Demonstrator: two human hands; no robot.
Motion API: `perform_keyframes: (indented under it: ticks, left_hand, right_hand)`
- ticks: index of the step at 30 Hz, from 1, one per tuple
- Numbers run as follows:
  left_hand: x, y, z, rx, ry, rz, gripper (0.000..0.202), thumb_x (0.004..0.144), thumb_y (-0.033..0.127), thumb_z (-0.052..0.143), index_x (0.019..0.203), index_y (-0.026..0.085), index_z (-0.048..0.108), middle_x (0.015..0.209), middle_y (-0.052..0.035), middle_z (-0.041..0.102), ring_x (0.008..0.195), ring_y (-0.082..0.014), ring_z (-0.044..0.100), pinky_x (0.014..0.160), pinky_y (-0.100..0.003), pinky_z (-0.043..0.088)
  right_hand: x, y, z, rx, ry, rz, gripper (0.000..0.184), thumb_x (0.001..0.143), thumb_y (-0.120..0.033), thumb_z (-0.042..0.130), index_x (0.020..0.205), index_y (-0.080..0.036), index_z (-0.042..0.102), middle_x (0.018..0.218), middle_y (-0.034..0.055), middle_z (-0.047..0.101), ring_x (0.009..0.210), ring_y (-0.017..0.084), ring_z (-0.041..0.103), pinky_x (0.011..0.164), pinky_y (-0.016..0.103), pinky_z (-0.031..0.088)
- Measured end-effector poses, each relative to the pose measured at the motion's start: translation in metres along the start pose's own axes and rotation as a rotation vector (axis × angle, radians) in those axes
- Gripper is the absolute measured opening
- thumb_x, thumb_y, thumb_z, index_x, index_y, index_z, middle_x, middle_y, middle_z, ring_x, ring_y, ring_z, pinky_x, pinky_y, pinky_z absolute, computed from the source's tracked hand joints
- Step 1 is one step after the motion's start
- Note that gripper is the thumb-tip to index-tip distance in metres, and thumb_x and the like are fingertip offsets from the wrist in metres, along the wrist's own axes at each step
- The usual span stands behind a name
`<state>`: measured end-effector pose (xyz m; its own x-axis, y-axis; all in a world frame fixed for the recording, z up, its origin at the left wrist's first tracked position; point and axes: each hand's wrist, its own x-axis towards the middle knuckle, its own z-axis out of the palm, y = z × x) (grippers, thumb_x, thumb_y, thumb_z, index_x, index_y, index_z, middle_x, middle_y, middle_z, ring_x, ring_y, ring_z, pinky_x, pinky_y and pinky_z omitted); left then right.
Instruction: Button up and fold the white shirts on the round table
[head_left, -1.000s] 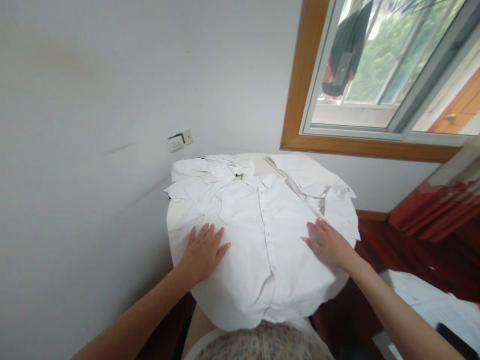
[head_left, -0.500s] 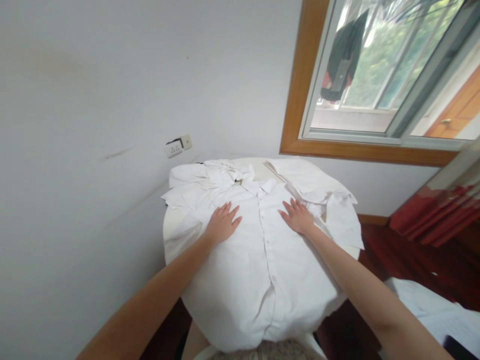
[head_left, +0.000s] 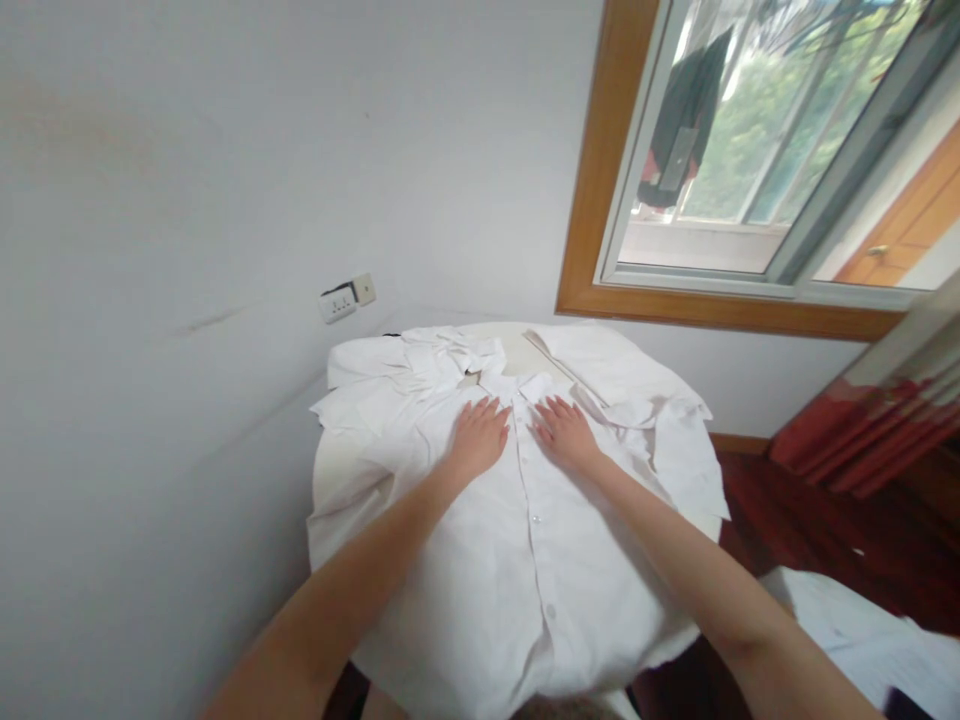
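Observation:
A white button-up shirt [head_left: 480,560] lies front side up over a round table [head_left: 334,465], its collar toward the wall and its hem hanging over the near edge. My left hand [head_left: 481,437] rests flat on the chest, just left of the button placket, fingers stretched toward the collar. On the other side of the placket, my right hand [head_left: 564,430] lies palm down with its fingers spread. Both hands press on the cloth below the collar and hold nothing. Part of the shirt is hidden under my forearms.
Crumpled white cloth [head_left: 375,370] lies at the table's back left. A folded white garment [head_left: 600,360] is at the back right. Beyond stand the wall with a socket [head_left: 337,304] and a wood-framed window [head_left: 574,285]. White sheets [head_left: 862,630] lie at lower right, near a red curtain [head_left: 832,440].
My two hands have moved inward toward the placket and slightly nearer the collar, staying flat on the shirt. The view has shifted slightly.

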<state>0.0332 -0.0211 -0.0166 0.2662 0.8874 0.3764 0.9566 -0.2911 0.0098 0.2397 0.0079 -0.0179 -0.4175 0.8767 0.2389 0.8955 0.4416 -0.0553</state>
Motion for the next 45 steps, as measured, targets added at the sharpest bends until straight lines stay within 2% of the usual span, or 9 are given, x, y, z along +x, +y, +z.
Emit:
perform_keyframes:
  ticks: [4,7,12,15,18,23,29,37,45]
  left_hand:
    - [0.017,-0.003,0.025,-0.049,-0.051,-0.117,0.049,0.093,0.045,0.034,0.137,0.027,0.048,0.146,-0.0098,0.042,0.136,-0.0298,0.036,0.109,-0.054,0.027]
    - [0.015,-0.004,0.027,-0.024,-0.024,-0.175,0.050,0.094,0.045,0.033,0.135,0.022,0.050,0.144,-0.0138,0.044,0.134,-0.0314,0.037,0.108,-0.053,0.028]
    - [0.009,-0.017,-0.022,0.053,0.017,-0.088,0.036,0.092,0.023,0.038,0.123,0.018,0.055,0.121,-0.0138,0.058,0.116,-0.0249,0.049,0.095,-0.039,0.040]
    - [-0.001,-0.047,-0.062,0.205,0.045,-0.221,0.029,0.090,0.020,0.041,0.112,0.017,0.059,0.107,-0.0141,0.060,0.106,-0.0272,0.052,0.087,-0.040,0.042]
    - [-0.024,-0.085,-0.090,0.309,-0.065,-0.354,0.028,0.089,0.029,0.043,0.103,0.014,0.062,0.104,-0.0156,0.061,0.102,-0.0294,0.055,0.079,-0.038,0.045]
    - [-0.076,-0.126,-0.103,0.273,-0.348,-0.589,0.055,0.092,0.051,0.028,0.088,0.012,0.067,0.091,-0.0168,0.067,0.089,-0.0291,0.062,0.073,-0.036,0.045]
    - [-0.112,-0.138,-0.106,-0.071,-0.490,-0.401,0.044,0.081,0.056,0.044,0.065,0.017,0.058,0.074,-0.0069,0.064,0.073,-0.0203,0.060,0.063,-0.029,0.039]
    - [-0.105,-0.121,-0.110,-0.182,-0.110,-0.488,0.013,0.084,0.032,0.040,0.085,0.021,0.045,0.072,0.0001,0.055,0.068,-0.0172,0.053,0.061,-0.027,0.035]
    - [-0.069,-0.100,-0.136,0.088,-0.080,-0.367,0.012,0.084,0.014,0.043,0.092,0.019,0.050,0.087,-0.0051,0.059,0.079,-0.0190,0.057,0.066,-0.029,0.038]
  right_hand:
    - [0.026,-0.013,0.018,0.037,-0.081,0.093,0.059,0.096,-0.056,0.024,0.146,-0.027,0.034,0.154,0.0095,0.027,0.142,0.029,0.020,0.111,0.055,0.017]
    - [0.029,-0.010,0.026,0.034,-0.086,0.097,0.060,0.095,-0.057,0.023,0.146,-0.027,0.033,0.155,0.0104,0.024,0.143,0.029,0.018,0.111,0.054,0.015]
    - [0.028,-0.008,0.026,0.003,-0.109,0.092,0.061,0.096,-0.057,0.022,0.147,-0.025,0.033,0.155,0.0114,0.023,0.143,0.030,0.019,0.111,0.055,0.016]
    - [0.029,-0.008,0.026,0.018,-0.100,0.084,0.061,0.096,-0.057,0.021,0.147,-0.025,0.034,0.155,0.0117,0.023,0.142,0.031,0.019,0.110,0.056,0.016]
    - [0.031,-0.006,0.028,0.054,-0.080,0.081,0.060,0.096,-0.056,0.024,0.145,-0.024,0.037,0.154,0.0123,0.025,0.142,0.031,0.019,0.111,0.056,0.016]
    - [0.032,-0.002,0.031,0.077,-0.079,0.080,0.060,0.095,-0.056,0.025,0.145,-0.024,0.037,0.154,0.0130,0.027,0.142,0.031,0.020,0.111,0.057,0.016]
    - [0.033,0.000,0.036,0.054,-0.091,0.089,0.060,0.095,-0.057,0.025,0.145,-0.026,0.036,0.154,0.0111,0.026,0.142,0.030,0.020,0.111,0.056,0.016]
    - [0.032,0.002,0.038,0.060,-0.058,0.096,0.056,0.095,-0.055,0.029,0.143,-0.028,0.041,0.152,0.0093,0.031,0.141,0.030,0.025,0.111,0.055,0.019]
    - [0.031,0.003,0.040,0.053,-0.032,0.084,0.053,0.095,-0.052,0.032,0.141,-0.028,0.043,0.151,0.0089,0.034,0.140,0.028,0.026,0.110,0.055,0.021]
